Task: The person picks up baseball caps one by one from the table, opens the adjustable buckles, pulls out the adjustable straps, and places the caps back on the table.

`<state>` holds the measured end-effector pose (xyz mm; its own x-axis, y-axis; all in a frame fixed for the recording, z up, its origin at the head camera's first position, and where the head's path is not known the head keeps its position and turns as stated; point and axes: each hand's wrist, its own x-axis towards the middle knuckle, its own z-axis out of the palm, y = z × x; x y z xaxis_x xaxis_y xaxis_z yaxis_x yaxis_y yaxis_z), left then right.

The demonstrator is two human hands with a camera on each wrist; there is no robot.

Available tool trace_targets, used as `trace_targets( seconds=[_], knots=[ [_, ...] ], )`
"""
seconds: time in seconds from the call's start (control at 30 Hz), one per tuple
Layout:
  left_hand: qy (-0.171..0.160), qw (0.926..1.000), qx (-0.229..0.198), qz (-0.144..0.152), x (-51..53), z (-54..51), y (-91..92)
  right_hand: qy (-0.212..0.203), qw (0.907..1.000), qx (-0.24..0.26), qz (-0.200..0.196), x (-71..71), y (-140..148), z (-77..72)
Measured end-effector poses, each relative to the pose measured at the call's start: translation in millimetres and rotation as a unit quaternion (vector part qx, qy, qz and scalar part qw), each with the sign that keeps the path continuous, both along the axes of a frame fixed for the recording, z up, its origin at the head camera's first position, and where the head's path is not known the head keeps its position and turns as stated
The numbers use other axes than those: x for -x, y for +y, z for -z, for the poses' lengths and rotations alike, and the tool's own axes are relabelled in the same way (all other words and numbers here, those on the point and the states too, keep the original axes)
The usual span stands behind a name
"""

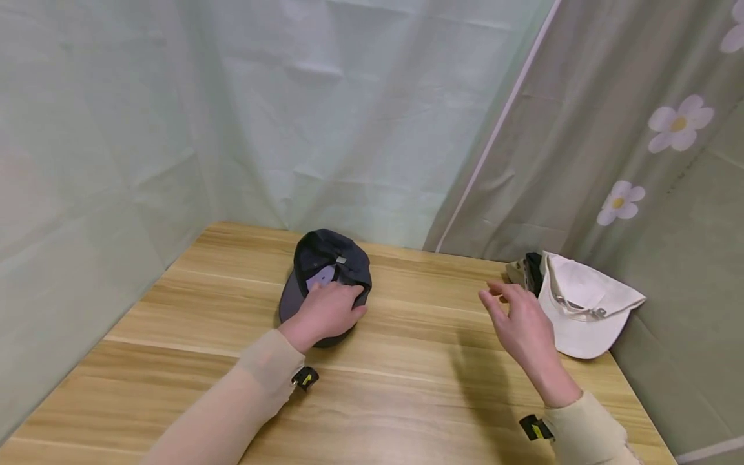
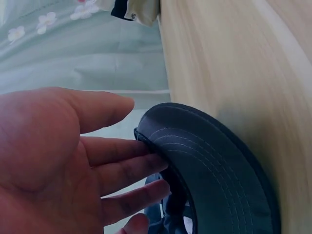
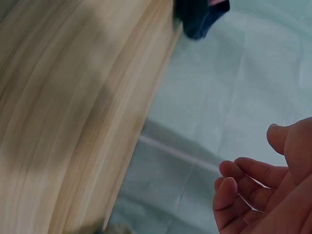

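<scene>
A dark navy cap point(image 1: 356, 258) lies on the wooden table with its hollow side showing, and its visor point(image 2: 214, 165) fills much of the left wrist view. My left hand point(image 1: 328, 311) is over the cap. Its fairly straight fingers reach to the edge of the cap's opening, some tips hidden behind the rim, while the thumb stays apart from the cloth. To the right, my right hand point(image 1: 525, 328) hovers above the table with loosely bent fingers and nothing in them. Closest to it is a white cap point(image 1: 587, 332), back strap and buckle visible.
Behind the white cap, a black cap point(image 1: 533, 271) and a beige one point(image 1: 515, 271) are partly hidden at the table's right rear. Pale curtains point(image 1: 360, 116) hang along the table's back and sides, some printed with white flowers point(image 1: 680, 123). The wooden table point(image 1: 407, 387) extends toward me.
</scene>
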<state>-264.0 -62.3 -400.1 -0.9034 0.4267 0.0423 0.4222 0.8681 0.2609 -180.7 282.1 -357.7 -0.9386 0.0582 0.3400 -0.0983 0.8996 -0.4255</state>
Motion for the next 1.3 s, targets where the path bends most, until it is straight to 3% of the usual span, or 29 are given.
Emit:
trace_targets(
  seconds=[0.27, 0.5, 0.63, 0.83, 1.1, 1.3],
  knots=[
    [-0.028, 0.9995, -0.005, 0.012, -5.3, -1.7, 12.0, -0.039, 0.9982, 0.014, -0.043, 14.0, -40, 15.1],
    [-0.026, 0.9993, 0.006, 0.027, -7.6, -0.4, 21.4, -0.075, 0.9943, 0.039, -0.064, 27.4, -69, 25.6],
    [-0.028, 0.9987, 0.008, 0.043, -10.6, -0.4, 26.4, -0.090, 0.9923, 0.050, -0.070, 33.9, -82, 31.9],
    [-0.019, 0.9972, 0.018, 0.071, -15.9, -0.1, 29.5, -0.083, 0.9938, 0.024, -0.070, 40.8, -98, 41.7],
    [-0.018, 0.9958, 0.031, 0.084, -19.8, 0.1, 30.8, -0.130, 0.9884, 0.031, -0.072, 45.4, -110, 45.2],
    [-0.018, 0.9951, 0.037, 0.090, -23.4, -2.8, 32.1, -0.138, 0.9877, 0.032, -0.066, 48.1, -115, 46.9]
  ],
)
